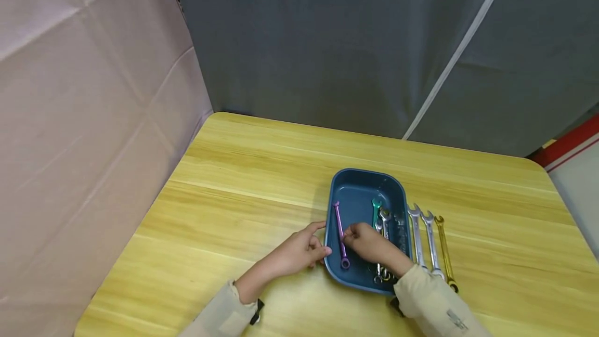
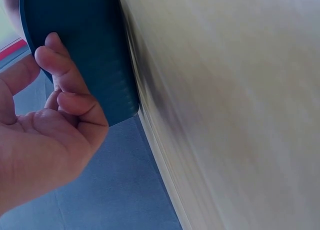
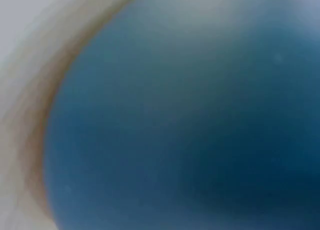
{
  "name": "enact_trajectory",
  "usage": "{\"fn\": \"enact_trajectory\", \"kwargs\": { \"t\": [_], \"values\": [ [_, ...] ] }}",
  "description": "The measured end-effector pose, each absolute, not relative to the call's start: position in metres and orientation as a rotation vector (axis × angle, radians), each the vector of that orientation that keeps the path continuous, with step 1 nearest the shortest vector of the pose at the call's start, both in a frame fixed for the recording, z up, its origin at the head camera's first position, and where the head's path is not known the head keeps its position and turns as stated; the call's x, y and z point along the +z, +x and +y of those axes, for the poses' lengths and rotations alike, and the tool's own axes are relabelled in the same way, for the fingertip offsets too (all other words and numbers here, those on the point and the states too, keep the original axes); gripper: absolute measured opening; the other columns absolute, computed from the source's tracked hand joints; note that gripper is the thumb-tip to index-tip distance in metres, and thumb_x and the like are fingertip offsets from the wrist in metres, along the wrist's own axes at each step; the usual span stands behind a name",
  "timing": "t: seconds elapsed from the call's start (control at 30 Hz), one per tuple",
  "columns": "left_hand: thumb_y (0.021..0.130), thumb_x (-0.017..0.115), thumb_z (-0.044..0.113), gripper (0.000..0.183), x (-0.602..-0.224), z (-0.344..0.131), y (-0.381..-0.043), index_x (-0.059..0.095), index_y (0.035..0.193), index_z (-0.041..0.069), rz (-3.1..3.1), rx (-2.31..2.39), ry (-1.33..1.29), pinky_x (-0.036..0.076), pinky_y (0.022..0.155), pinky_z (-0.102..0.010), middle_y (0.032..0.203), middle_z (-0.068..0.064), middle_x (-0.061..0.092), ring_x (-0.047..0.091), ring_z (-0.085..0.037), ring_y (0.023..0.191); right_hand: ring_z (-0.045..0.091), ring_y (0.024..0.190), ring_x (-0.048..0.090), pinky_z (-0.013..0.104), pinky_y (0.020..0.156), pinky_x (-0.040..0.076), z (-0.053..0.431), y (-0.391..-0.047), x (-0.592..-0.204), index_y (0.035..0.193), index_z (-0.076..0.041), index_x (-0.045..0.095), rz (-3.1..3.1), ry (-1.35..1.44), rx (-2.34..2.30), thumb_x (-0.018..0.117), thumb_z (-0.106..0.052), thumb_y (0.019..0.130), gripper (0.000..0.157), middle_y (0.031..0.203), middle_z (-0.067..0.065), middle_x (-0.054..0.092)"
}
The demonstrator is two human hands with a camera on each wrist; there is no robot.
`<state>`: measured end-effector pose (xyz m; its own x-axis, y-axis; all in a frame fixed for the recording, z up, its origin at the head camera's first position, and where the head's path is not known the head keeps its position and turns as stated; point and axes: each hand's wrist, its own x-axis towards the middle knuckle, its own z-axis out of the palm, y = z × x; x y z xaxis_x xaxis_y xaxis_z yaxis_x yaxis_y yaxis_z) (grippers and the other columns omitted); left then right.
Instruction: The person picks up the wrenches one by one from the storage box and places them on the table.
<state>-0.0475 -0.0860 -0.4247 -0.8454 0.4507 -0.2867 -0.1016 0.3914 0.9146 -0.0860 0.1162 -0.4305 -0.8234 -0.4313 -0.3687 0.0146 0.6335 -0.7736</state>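
A blue rectangular tray (image 1: 346, 177) stands on the table. At its left rim my left hand (image 1: 299, 247) pinches the wall, thumb over the edge and fingers along the outside; the left wrist view shows these fingers (image 2: 65, 65) against the tray's outer side. My right hand (image 1: 372, 244) reaches inside, its curled fingertips pinching the shaft of a purple combination wrench (image 1: 339, 217) near the left wall. Under and beside the right hand lie a green wrench (image 1: 376, 206) and several silver wrenches (image 1: 385, 215), partly hidden. In the right wrist view, only the blurred tray wall (image 3: 165, 115) shows.
Right of the tray, two silver wrenches (image 1: 417, 235) and a gold wrench (image 1: 444, 246) lie side by side on the wooden table (image 1: 224, 186). A grey curtain (image 1: 304, 40) hangs behind the table, and a pale cloth (image 1: 93, 118) hangs at the left.
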Motion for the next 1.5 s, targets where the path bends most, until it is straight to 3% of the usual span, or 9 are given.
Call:
{"fn": "enact_trajectory", "kwargs": {
  "t": [0.47, 1.03, 1.5],
  "values": [
    [0.096, 0.061, 0.021, 0.066, -0.424, -0.085, -0.047, 0.027, 0.150, 0.005, 2.147, 1.483, 0.294, 0.047, 0.056, -0.023, 0.079, -0.011, 0.065, 0.058, -0.022, 0.063, 0.011, 0.059, 0.041, 0.022, 0.050, 0.034, 0.138, -0.082, -0.410, 0.093, 0.004, 0.064, 2.301, -0.276, -1.187, 0.053, -0.011, 0.094, 0.019, 0.066, -0.002, 0.044],
    [0.096, 0.061, 0.021, 0.067, -0.422, -0.087, -0.046, 0.026, 0.151, 0.006, 2.137, 1.472, 0.301, 0.049, 0.059, -0.024, 0.078, -0.006, 0.064, 0.060, -0.025, 0.066, 0.004, 0.050, 0.033, 0.021, 0.046, 0.031, 0.185, -0.083, -0.382, 0.104, 0.010, 0.057, 2.263, -0.249, -1.302, 0.049, -0.011, 0.095, 0.024, 0.059, -0.007, 0.036],
    [0.096, 0.060, 0.022, 0.067, -0.424, -0.086, -0.046, 0.025, 0.151, 0.006, 2.127, 1.472, 0.296, 0.051, 0.060, -0.029, 0.079, -0.006, 0.064, 0.058, -0.024, 0.064, 0.006, 0.049, 0.029, 0.028, 0.046, 0.030, 0.259, -0.086, -0.372, 0.110, 0.013, 0.053, 2.354, -0.186, -1.288, 0.039, -0.011, 0.102, 0.029, 0.059, -0.010, 0.032]
  ]
}}
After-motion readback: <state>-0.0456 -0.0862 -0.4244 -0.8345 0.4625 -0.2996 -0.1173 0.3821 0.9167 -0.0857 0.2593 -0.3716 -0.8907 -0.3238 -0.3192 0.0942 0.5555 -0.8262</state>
